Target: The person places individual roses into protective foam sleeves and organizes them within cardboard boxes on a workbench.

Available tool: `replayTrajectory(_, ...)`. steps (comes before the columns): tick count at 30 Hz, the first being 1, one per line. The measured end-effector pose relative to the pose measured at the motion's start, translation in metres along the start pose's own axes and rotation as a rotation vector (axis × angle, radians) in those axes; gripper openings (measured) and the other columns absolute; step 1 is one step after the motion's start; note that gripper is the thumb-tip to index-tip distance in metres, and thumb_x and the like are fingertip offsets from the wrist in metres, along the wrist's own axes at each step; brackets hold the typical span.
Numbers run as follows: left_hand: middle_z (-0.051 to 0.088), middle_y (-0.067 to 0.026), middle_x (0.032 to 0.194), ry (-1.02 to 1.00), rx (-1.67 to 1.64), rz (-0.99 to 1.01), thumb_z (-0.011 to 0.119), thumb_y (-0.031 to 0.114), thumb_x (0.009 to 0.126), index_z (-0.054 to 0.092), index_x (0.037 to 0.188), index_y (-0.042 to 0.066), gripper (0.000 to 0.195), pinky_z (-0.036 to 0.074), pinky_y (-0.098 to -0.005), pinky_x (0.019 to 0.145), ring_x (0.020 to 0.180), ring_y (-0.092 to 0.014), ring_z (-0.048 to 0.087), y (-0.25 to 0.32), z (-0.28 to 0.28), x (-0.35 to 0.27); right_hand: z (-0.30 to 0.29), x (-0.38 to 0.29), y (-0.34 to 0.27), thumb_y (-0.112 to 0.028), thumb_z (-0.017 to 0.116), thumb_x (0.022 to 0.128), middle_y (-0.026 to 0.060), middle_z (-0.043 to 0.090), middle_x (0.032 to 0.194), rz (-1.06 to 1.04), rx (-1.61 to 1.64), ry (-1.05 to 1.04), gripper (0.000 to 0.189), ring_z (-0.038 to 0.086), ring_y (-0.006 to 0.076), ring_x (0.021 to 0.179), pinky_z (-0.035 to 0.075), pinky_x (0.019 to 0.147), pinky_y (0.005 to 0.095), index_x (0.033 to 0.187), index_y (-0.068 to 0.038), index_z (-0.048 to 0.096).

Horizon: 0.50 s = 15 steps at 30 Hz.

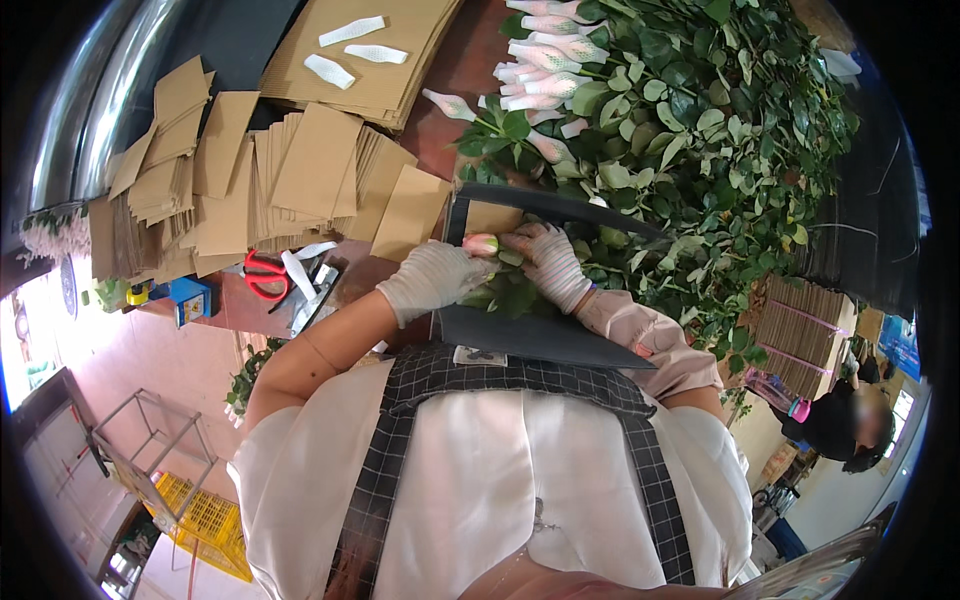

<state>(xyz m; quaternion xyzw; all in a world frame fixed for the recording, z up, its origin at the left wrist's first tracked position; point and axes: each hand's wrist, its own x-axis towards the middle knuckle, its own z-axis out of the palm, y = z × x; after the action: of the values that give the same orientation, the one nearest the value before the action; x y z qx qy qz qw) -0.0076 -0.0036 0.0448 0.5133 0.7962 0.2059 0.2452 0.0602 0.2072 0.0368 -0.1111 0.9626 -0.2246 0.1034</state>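
Observation:
A pink rose bud [480,244] lies between my two gloved hands, over a black trough-like holder [525,334] with raised dark sides. My left hand [439,276], in a white knit glove, has its fingertips against the bud's lower side. From the right, my right hand [551,259], in a striped whitish glove, reaches its fingertips to the green base of the bud. Whether either hand grips it is not plain. Rose leaves [517,292] lie beneath the hands in the holder. A piece of brown cardboard [491,217] lies at its far end.
Roses in white mesh sleeves [551,56] with leafy stems [675,135] pile up at the upper right. Cardboard pieces [315,161], red-handled scissors [266,277] and a metal stapler [319,292] lie left. Bundled cardboard [802,330] and another person [840,424] are at right.

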Motion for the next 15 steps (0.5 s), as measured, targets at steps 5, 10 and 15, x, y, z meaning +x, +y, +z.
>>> replayTrajectory(5, 0.063, -0.0139, 0.083, -0.162, -0.021, -0.058, 0.052, 0.029, 0.084, 0.057, 0.113, 0.018, 0.032, 0.048, -0.0445, 0.068, 0.071, -0.033, 0.06, 0.011, -0.024, -0.011, -0.009, 0.001, -0.009, -0.01, 0.064, 0.066, 0.0088, 0.059, 0.101, 0.039, -0.134, -0.106, 0.048, 0.054, 0.03, 0.097, 0.043, 0.081, 0.0407, 0.114, -0.016, 0.06)
replayTrajectory(10, 0.058, -0.0148, 0.101, 0.242, 0.163, -0.211, 0.059, 0.032, 0.078, 0.057, 0.108, 0.013, 0.035, 0.044, -0.0445, 0.08, 0.093, -0.033, 0.055, -0.004, -0.066, -0.018, 0.002, -0.004, -0.002, -0.018, 0.059, 0.072, 0.0062, 0.059, 0.103, -0.054, -0.286, -0.057, 0.043, 0.053, 0.028, 0.1, 0.043, 0.079, 0.0419, 0.115, -0.018, 0.057)
replayTrajectory(15, 0.05, -0.0147, 0.121, 0.189, 0.104, 0.195, 0.063, 0.032, 0.076, 0.058, 0.105, 0.01, 0.036, 0.034, -0.0447, 0.099, 0.114, -0.034, 0.045, 0.013, -0.017, 0.007, 0.006, -0.008, 0.009, -0.024, 0.063, 0.07, 0.0072, 0.058, 0.107, -0.13, -0.248, -0.09, 0.047, 0.052, 0.028, 0.105, 0.042, 0.082, 0.0418, 0.116, -0.017, 0.057)
